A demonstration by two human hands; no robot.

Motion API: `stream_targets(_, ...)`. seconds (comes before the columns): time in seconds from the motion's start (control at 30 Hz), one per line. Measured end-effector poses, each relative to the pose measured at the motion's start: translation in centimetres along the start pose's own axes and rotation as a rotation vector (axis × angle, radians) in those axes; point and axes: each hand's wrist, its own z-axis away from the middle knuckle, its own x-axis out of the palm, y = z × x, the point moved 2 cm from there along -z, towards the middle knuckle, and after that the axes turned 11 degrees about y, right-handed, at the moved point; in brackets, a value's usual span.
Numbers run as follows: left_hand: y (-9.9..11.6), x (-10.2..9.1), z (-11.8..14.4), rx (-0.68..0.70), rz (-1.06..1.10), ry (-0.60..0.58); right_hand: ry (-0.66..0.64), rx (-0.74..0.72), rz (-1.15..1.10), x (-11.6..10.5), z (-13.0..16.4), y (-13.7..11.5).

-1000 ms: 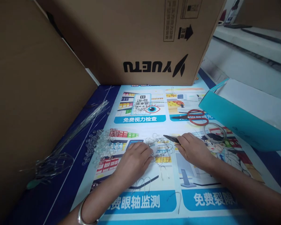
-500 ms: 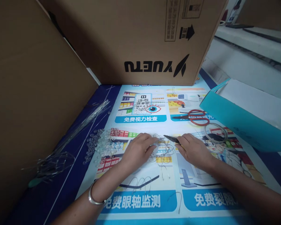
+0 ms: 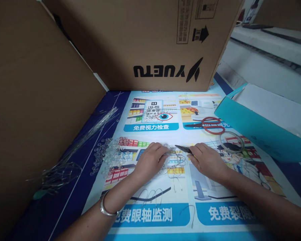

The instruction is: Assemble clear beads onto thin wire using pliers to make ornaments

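Note:
My left hand (image 3: 150, 161) rests on the printed poster (image 3: 165, 214), its fingers pinching a thin wire piece from a small tangle of wires (image 3: 174, 164). A silver bangle (image 3: 105, 206) sits on that wrist. My right hand (image 3: 207, 160) grips dark pliers (image 3: 183, 149), whose tip points left towards the wire at my left fingertips. A heap of clear beads (image 3: 110, 154) lies just left of my left hand. A few bent wire hooks (image 3: 153, 195) lie on the poster near my forearm.
Red-handled scissors (image 3: 210, 125) and a clear tape ring (image 3: 232, 140) lie right of centre. A teal paper bag (image 3: 263, 124) lies at the right. Large cardboard boxes (image 3: 145, 40) wall the back and the left (image 3: 35, 100). A bundle of long clear wires (image 3: 72, 154) lies on the left.
My left hand has slid forward and slightly right onto the wire tangle, and the small clear piece seen near its fingers is now hidden. The right hand with the pliers has barely moved.

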Motion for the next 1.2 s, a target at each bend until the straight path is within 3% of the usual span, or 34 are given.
stream_targets(0.33, -0.14, 0.29, 0.28, -0.038, 0.012, 0.063, -0.004, 0.003, -0.003, -0.07, -0.05, -0.01)
stream_targets(1.2, 0.23, 0.40, 0.08, -0.097, -0.041, 0.076, -0.014, -0.014, 0.006, -0.14, -0.25, -0.24)
